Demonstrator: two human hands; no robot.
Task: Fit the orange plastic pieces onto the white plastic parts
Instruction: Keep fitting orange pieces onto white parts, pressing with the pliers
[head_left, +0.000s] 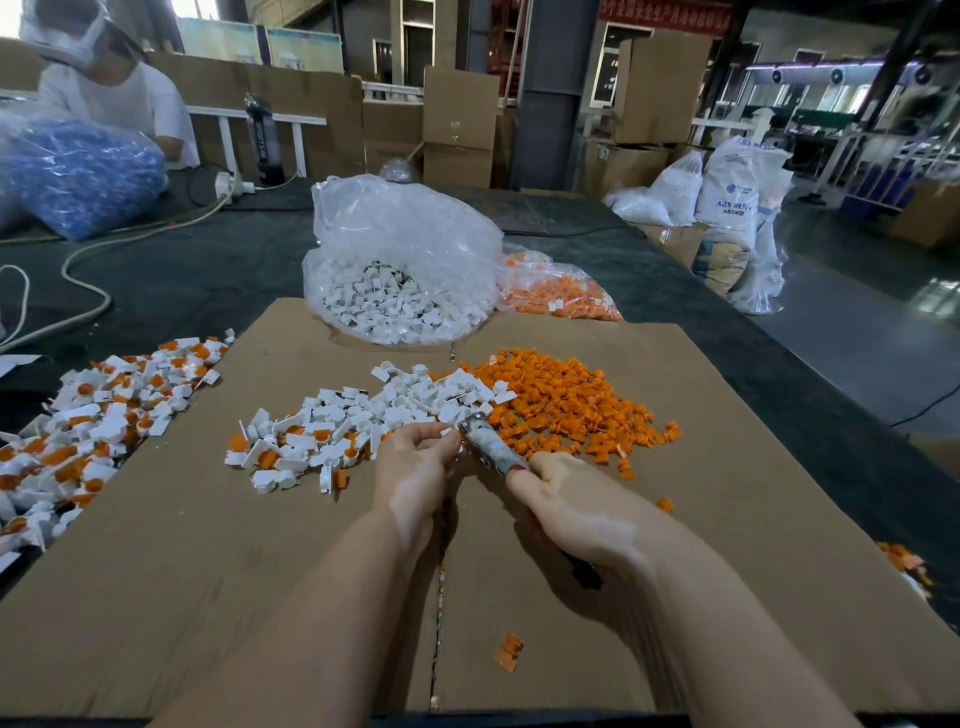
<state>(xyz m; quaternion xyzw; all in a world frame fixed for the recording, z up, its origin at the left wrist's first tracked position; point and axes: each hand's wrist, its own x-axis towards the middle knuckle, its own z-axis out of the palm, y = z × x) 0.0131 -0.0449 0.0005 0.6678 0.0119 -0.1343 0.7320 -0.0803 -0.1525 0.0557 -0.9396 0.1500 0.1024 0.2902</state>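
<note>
1. A white part (448, 432) sits pinched in the left hand's (415, 467) fingertips, just beside the near edge of the loose white pile (395, 405). Whether an orange piece is already seated in it cannot be told; too small.
2. The right hand (563, 501) is curled round the handle of a worn tool (488, 446), its metal tip touching the pinched part. The tool's type is unclear.
3. Step in hand, as I judge it: pressing or seating one piece with the tool, mid-cycle in a long run.
4. Next move likely calls for a firm, square push while the left hand holds the part from twisting, then dropping the part on the finished heap.
5. Pose: both forearms reach forward from the bottom edge, wrists near each other, both hands just near-side of the white pile.
6. Orange pieces (566, 400) lie heaped touching the white pile's right side.
7. Assembled white-and-orange parts (104, 410) are spread well left of the white pile, spilling off the cardboard sheet (260, 597) onto the dark table (182, 270).
8. Beyond the white pile: a clear bag of white parts (400, 270), with a bag of orange pieces (561, 296) beside it.
</note>
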